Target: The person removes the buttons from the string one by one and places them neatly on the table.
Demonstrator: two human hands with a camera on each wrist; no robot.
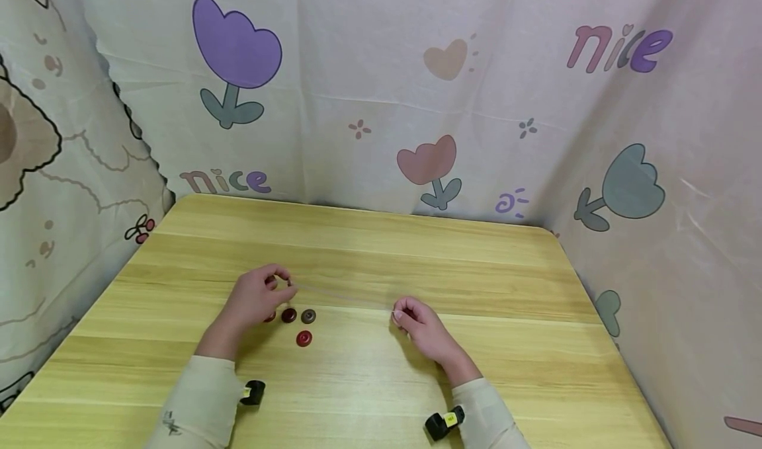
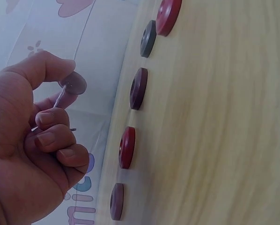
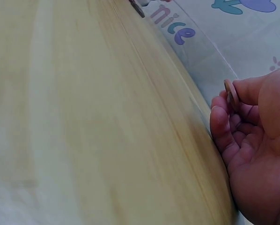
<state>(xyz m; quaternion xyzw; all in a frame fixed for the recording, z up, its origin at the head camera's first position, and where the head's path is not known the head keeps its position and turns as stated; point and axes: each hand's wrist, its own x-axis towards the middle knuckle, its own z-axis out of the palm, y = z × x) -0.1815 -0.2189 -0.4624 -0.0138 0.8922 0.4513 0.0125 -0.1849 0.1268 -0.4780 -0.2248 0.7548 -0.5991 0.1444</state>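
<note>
My left hand [image 1: 257, 297] pinches a dark round button [image 2: 77, 84] between thumb and index finger. A thin pale thread [image 1: 339, 295] runs from this button across to my right hand [image 1: 423, 326], and a short length shows by the curled left fingers. In the right wrist view my right hand pinches a small brownish button [image 3: 231, 93], seen nearly edge-on. On the table below the left hand lie several loose buttons: a red button [image 1: 304, 338], a grey button [image 1: 307, 316], a dark red button [image 1: 288, 315] and others partly hidden by that hand.
Both hands are above a light wooden table [image 1: 357, 383]. A patterned curtain [image 1: 357, 52] hangs behind it and at both sides. Black cameras on straps, the left camera [image 1: 254, 393] and the right camera [image 1: 443, 424], sit at the sleeved wrists.
</note>
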